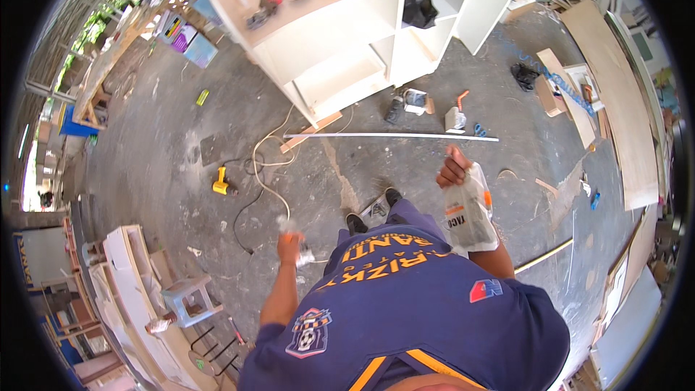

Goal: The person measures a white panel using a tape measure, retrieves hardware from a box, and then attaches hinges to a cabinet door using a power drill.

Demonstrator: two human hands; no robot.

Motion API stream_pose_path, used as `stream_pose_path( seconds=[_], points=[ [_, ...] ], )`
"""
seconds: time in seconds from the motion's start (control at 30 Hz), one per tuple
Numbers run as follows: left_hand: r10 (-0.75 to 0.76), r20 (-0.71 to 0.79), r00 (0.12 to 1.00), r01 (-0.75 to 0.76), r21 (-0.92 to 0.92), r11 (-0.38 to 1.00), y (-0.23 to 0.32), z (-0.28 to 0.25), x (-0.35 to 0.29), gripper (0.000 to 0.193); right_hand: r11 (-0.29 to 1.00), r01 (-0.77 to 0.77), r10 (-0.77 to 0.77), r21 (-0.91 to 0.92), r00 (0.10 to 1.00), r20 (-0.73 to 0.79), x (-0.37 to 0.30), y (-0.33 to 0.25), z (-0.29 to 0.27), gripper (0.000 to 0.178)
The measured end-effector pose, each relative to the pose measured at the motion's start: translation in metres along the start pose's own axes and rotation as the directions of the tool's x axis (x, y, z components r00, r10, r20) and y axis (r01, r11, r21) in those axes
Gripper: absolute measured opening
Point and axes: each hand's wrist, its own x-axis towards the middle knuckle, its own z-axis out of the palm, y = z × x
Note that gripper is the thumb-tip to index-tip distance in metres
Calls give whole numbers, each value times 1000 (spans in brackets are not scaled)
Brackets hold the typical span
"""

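Note:
My right hand [453, 166] is closed on the top of a white plastic bag [469, 210] with dark and orange print, which hangs beside my body. My left hand [290, 247] is held low at my left side, its fingers curled and blurred. Something whitish shows around it, too smeared to name. Near that hand a pale cable [269, 187] loops over the floor. A yellow tool, perhaps a heat gun [221, 182], lies to the left of the cable. Ahead of my feet a long thin metal strip [405, 135] lies across the floor.
A white shelving unit [340, 51] stands ahead, with pliers [272, 0] on it. Blue scissors [479, 129] and a white container [455, 119] are on the floor beyond the strip. Wooden boards [615, 101] line the right; a grey stool [191, 300] stands at left.

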Motion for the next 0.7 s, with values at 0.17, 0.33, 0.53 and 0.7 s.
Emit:
stream_pose_path(
  seconds=[0.17, 0.33, 0.53, 0.7],
  points=[
    [96, 384, 918, -299, 512, 805, 105, 44, 136, 61, 995, 45, -31, 92, 988, -149, -39, 35, -48, 13],
    [55, 452, 890, -354, 610, 709, 239, 88, 219, 106, 969, 226, -185, 103, 932, -311, -83, 40, -63, 14],
    [115, 480, 870, -481, 772, 416, 325, 136, 304, 93, 859, 512, -416, 21, 721, -555, -130, 62, -66, 14],
    [-79, 714, 696, -584, 627, 516, 238, 141, 422, 56, 815, 578, -378, 29, 568, -731, -105, 90, -42, 13]
  ],
)
